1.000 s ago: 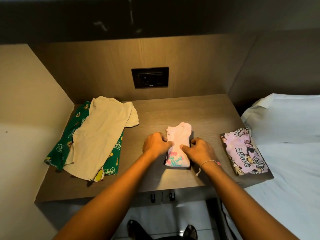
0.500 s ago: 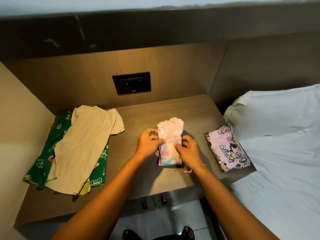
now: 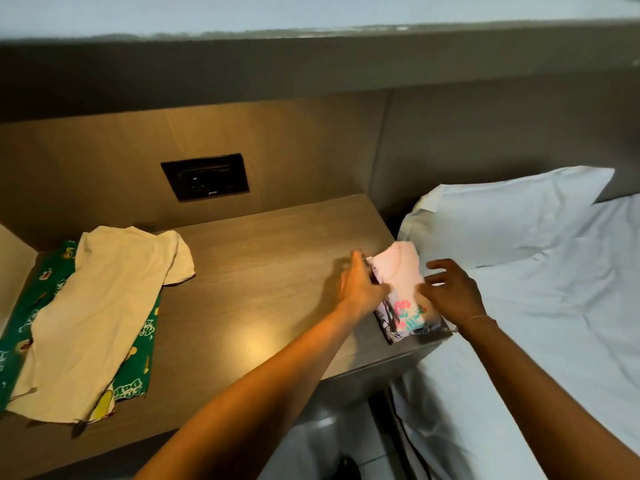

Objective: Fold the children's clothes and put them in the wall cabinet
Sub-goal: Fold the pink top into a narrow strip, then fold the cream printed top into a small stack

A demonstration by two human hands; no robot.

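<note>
A small folded pink garment with a floral print (image 3: 401,271) lies on top of the folded cartoon-print garment (image 3: 387,325) at the right edge of the wooden table (image 3: 259,271). My left hand (image 3: 360,289) pinches the pink garment's left edge. My right hand (image 3: 450,292) is at its right side with fingers spread, its fingertips at the cloth. An unfolded beige shirt (image 3: 97,306) lies at the table's left, over a green printed garment (image 3: 24,323).
A black wall socket (image 3: 206,181) sits in the wooden back panel. A bed with a white sheet (image 3: 554,341) and a white pillow (image 3: 502,213) adjoins the table on the right. A side wall closes off the left.
Both hands carried the folded pink garment from the table's middle to the right and set it on the cartoon-print garment. My right hand has let go of it and spread its fingers.
</note>
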